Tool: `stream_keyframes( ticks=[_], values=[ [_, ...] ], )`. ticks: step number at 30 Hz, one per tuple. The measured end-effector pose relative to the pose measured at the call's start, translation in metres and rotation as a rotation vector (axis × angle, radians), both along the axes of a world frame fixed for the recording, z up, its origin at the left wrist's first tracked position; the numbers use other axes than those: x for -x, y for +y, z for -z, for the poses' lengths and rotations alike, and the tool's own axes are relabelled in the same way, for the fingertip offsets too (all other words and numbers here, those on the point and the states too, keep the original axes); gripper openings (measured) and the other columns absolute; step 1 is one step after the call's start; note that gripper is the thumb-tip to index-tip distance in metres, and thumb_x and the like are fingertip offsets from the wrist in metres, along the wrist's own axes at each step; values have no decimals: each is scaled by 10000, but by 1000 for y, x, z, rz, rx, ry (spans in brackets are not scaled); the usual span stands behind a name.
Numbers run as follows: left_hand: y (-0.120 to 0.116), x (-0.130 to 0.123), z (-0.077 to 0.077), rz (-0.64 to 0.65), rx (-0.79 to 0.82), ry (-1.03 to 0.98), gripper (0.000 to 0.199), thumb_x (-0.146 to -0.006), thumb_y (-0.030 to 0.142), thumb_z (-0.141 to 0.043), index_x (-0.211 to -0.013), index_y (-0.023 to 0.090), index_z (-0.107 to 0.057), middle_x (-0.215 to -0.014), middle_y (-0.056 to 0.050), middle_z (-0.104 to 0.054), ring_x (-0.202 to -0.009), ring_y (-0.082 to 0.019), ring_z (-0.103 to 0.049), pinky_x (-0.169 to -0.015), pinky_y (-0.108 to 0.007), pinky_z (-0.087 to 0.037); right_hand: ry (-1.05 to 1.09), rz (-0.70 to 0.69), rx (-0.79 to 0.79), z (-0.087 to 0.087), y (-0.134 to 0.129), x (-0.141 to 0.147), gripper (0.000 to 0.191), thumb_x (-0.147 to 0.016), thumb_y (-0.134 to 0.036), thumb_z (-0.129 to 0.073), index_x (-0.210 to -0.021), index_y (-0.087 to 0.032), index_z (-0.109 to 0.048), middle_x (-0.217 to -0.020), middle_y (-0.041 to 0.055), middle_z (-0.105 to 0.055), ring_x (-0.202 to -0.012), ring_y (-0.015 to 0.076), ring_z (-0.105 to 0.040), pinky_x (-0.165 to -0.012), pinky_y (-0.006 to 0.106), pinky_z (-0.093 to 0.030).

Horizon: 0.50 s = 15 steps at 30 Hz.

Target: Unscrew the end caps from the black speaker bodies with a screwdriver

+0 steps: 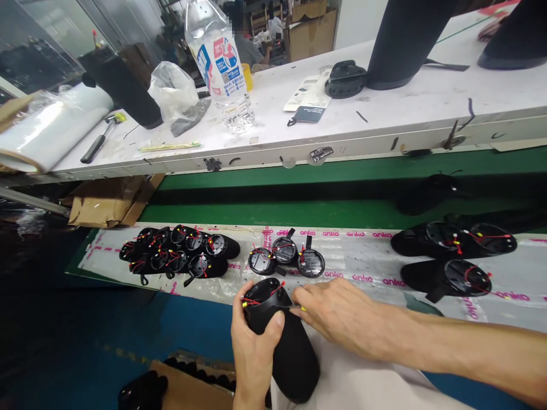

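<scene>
My left hand (256,347) is wrapped round a black cylindrical speaker housing (297,359), thumb on its near side. The housing is tilted, its open end up and away from me. Red wires with small yellow and white plugs stick out of that opening. My right hand (337,313) is closed in a pinch at the right of the rim. A bit of yellow shows under its fingers, but what they hold is mostly hidden. Just beyond the housing, three round black end pieces (285,250) with wires and straps lie on the bench (354,262).
Several wired black housings (200,242) lie bunched at left, and three more (468,279) at right. Across the back runs a white shelf (273,114) with a water bottle (222,68), hammer (102,136) and plastic roll (55,128). A carton (188,387) stands below left.
</scene>
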<state>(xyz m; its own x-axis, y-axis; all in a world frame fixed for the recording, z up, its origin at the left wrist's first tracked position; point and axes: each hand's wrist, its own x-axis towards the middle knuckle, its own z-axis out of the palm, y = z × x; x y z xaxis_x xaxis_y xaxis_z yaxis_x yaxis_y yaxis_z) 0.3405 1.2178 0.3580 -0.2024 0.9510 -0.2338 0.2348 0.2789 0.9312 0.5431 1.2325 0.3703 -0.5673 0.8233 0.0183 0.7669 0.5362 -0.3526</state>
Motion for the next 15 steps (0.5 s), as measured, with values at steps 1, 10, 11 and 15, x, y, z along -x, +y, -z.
stream_keyframes(
  ticks=[1,10,11,15],
  values=[
    [0,0,0,0,6,0,818,-730,595,-838,-1412,232,-571,-1262,-101,-746,-1127,-319,-716,-1025,-437,-537,-4,1,6,1,-1,1,180,-1069,-288,-581,-917,-235,-501,-713,-20,-672,-470,164,-523,-486,354,-102],
    [-2,0,3,-28,8,53,792,-743,576,-824,-1412,240,-567,-1243,-99,-732,-1116,-323,-710,-1035,-456,-520,-26,55,7,2,-7,6,200,-1073,-309,-588,-901,-233,-521,-712,-14,-676,-480,176,-551,-505,375,-124],
    [-2,-1,2,-33,8,65,786,-745,570,-818,-1411,238,-566,-1247,-102,-727,-1123,-327,-704,-1039,-462,-515,-32,55,-9,2,-7,6,201,-1074,-309,-586,-901,-233,-518,-703,-16,-671,-473,177,-550,-501,376,-118],
    [-1,-6,-3,-45,21,100,777,-751,557,-796,-1408,216,-558,-1242,-116,-713,-1120,-336,-688,-1041,-491,-503,-60,59,-92,8,-10,8,204,-1071,-316,-576,-900,-243,-491,-659,-28,-635,-454,187,-542,-491,381,-85]
  ],
)
